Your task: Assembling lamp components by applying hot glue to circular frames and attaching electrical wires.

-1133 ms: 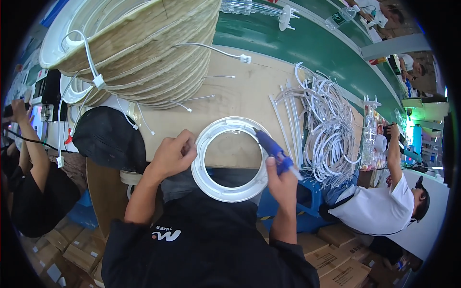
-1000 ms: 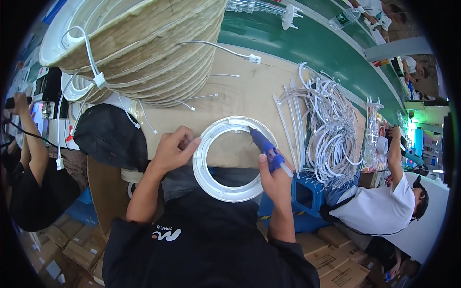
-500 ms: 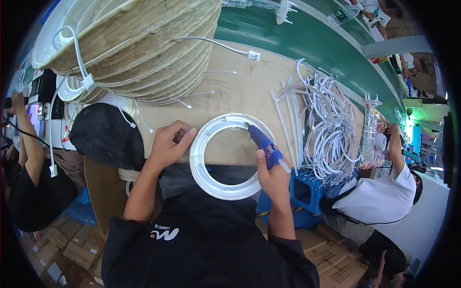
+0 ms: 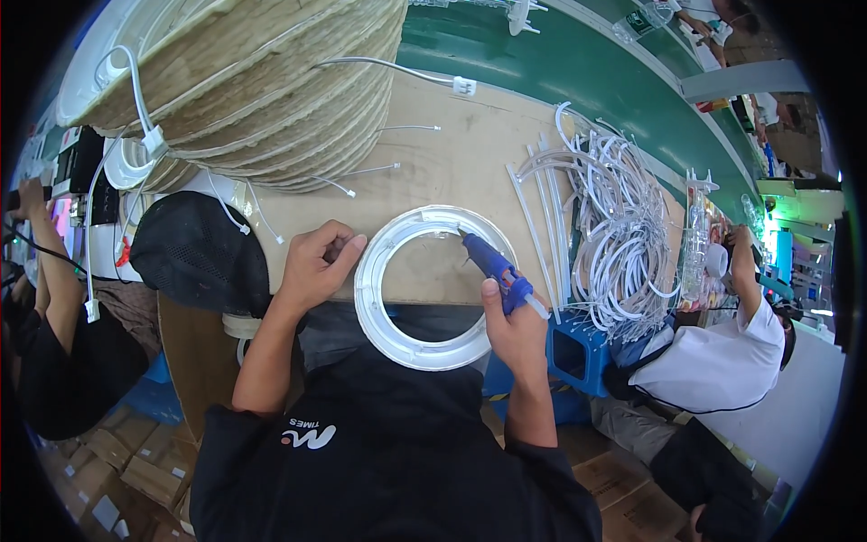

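Note:
A white ring-shaped frame with a channelled inner face leans at the near edge of the table, partly over my lap. My right hand is wrapped round a blue hot glue gun, its nozzle pointing up and left at the ring's upper right part. Whether the tip touches the ring cannot be made out. At the ring's left rim is my left hand, its fingers curled in and the thumb tip against or just beside the rim. Nothing shows between its fingers.
Large ribbed beige lampshades with dangling white connector wires stand at the back left. A black mesh cap lies below them. Right of the ring are clear rods and a heap of white tubing. Co-workers sit on both sides.
The view has shifted slightly, so the table things sit a little higher and further left. Both hands, the glue gun and the ring keep nearly the same arrangement. A person at lower right has moved.

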Demonstrator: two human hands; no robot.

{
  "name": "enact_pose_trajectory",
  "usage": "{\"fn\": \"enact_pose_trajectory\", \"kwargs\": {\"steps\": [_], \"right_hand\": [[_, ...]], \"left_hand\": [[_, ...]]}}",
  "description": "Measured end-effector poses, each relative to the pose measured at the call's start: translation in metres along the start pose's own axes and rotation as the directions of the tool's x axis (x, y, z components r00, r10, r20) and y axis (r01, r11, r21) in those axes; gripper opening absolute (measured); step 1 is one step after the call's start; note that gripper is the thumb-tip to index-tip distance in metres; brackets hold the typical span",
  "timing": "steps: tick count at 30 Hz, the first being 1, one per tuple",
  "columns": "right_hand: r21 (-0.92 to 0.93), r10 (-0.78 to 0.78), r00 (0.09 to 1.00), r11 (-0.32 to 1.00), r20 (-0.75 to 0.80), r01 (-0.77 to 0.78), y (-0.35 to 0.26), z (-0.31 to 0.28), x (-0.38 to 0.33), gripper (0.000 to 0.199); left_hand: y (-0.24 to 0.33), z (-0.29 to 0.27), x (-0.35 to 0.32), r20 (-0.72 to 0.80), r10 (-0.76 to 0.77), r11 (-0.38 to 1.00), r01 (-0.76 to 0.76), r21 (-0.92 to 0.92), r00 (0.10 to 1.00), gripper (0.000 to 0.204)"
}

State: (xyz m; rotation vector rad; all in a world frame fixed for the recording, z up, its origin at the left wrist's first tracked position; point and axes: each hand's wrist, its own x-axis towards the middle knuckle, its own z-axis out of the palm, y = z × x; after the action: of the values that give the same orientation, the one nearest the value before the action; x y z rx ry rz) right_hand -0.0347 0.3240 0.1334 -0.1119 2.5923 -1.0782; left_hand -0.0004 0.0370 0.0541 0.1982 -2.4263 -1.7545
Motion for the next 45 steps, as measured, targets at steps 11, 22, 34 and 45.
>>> {"fn": "enact_pose_trajectory", "kwargs": {"steps": [11,22,34,45], "right_hand": [[0.053,-0.086,0.996,0.995,-0.002,0.086,0.008,-0.001,-0.004,0.041],[0.438,-0.088,0.926,0.862,-0.368,0.256,0.021,-0.027,-0.035,0.046],[0.049,-0.089,0.982,0.994,-0.164,0.099,-0.007,0.019,0.017,0.044],[0.058,-0.082,0.971,0.994,-0.225,0.098,-0.01,0.021,0.021,0.041]], "left_hand": [[0.022,0.012,0.028,0.123,-0.126,0.981,0.142,-0.133,0.984,0.015],[0.024,0.001,0.006,0.182,0.112,0.901,-0.177,0.395,0.977,0.017],[-0.007,-0.012,-0.009,-0.142,-0.073,0.996,0.079,0.034,0.987,0.026],[0.002,-0.012,-0.008,-0.111,-0.068,0.997,0.07,0.014,0.991,0.023]]}}
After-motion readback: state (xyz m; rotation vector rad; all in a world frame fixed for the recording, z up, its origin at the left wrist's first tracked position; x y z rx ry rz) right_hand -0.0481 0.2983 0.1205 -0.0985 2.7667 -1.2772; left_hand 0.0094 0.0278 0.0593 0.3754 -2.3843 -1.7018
